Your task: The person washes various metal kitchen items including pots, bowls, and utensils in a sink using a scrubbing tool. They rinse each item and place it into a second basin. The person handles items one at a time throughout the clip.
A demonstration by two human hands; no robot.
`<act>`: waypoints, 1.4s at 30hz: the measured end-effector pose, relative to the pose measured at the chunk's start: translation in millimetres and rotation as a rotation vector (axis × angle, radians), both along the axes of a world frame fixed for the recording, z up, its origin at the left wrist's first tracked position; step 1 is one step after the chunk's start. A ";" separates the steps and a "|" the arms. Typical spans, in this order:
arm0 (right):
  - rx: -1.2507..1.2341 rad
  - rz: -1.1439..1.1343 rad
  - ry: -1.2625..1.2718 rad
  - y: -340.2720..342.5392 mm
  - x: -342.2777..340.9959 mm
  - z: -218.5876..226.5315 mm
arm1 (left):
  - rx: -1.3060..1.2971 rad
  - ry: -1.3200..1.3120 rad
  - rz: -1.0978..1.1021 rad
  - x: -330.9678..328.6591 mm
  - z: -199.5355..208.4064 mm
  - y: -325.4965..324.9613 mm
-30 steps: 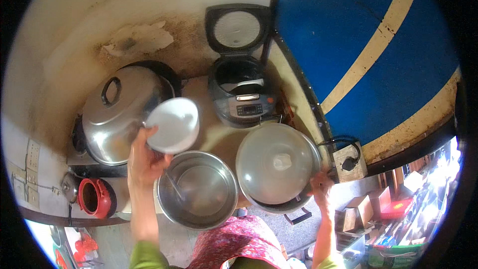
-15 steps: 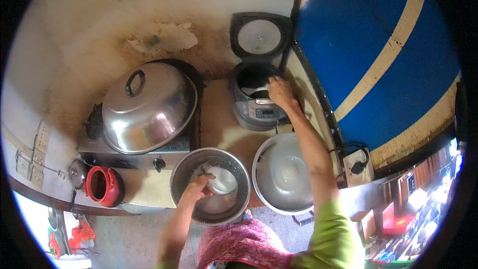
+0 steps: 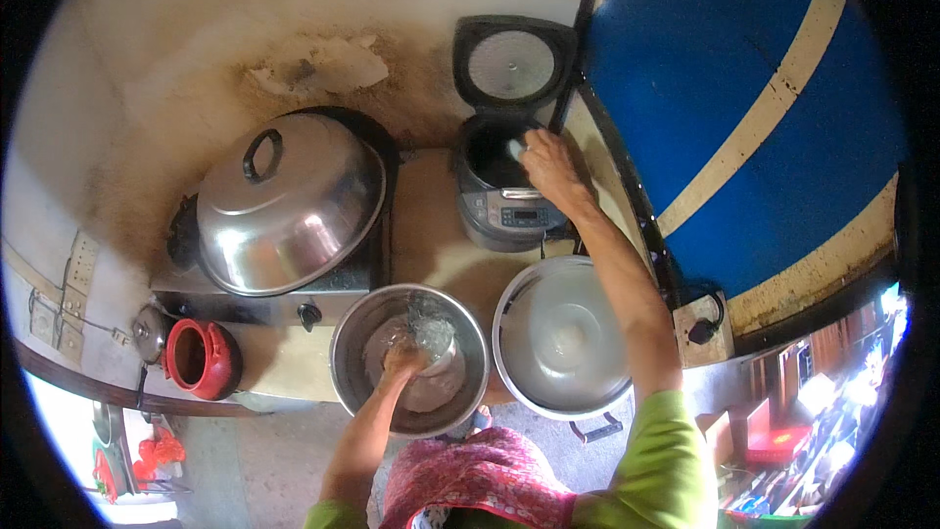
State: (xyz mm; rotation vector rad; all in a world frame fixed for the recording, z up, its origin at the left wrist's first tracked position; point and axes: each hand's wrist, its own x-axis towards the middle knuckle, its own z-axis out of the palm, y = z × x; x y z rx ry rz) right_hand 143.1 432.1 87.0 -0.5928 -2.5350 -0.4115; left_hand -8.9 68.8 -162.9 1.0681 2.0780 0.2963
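Observation:
My left hand (image 3: 403, 359) reaches down into a metal basin (image 3: 474, 400) holding cloudy water. It is closed on a small pale cup (image 3: 443, 359), and water splashes around the cup's mouth. My right hand (image 3: 550, 168) is closed at the right rim of a dark rice cooker (image 3: 484, 225), whose lid (image 3: 513, 63) stands raised. A small pale thing (image 3: 516, 149) pokes out from its fingers over the cooker's opening; its kind does not show. The inside of the cooker is dark.
A wide pot with a pale lid (image 3: 534, 358) stands right of the basin, under my right forearm. At the left a large domed metal lid (image 3: 294, 245) covers a pan on a gas stove (image 3: 338, 306). A red pot (image 3: 203, 362) sits near the counter's left edge.
The cup in my left hand has gone lower into the basin, and water now splashes there. My right hand has shifted slightly, and the pale thing beside it shows less.

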 end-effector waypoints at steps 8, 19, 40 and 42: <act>-0.687 0.051 0.276 -175.4 49.9 92.3 | -0.189 -0.097 -0.263 6.6 102.7 -13.4; -1.045 -0.165 0.355 -374.1 44.2 -64.6 | 0.445 -0.394 0.291 -6.6 66.1 3.6; -1.269 -0.175 0.511 -394.2 26.4 -102.4 | 0.433 -0.505 0.782 32.8 89.4 -19.8; -1.435 -0.180 0.501 -395.2 37.8 -88.8 | 0.513 -0.334 0.627 27.4 97.2 -17.8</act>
